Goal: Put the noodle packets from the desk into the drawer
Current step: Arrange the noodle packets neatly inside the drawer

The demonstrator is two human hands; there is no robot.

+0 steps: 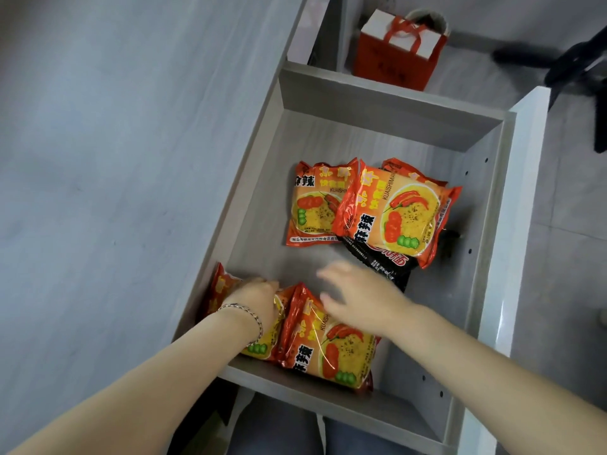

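The grey drawer (377, 103) is pulled out beside the desk top (115, 159). At its far end, orange noodle packets (312, 211) (394, 215) overlap a black packet (384, 261). Two more orange packets lie at the near end. My left hand (256, 300), with a bracelet on the wrist, is curled onto the near-left packet (223, 287), which leans against the drawer's left wall. My right hand (358, 297) hovers, blurred, with its fingers spread, just above the near-right packet (331, 353) and holds nothing.
A red and white gift bag (397, 50) stands on the floor beyond the drawer. A black chair base (574, 60) sits at the top right. The white drawer front (512, 224) runs along the right. My jeans (279, 431) show below the drawer.
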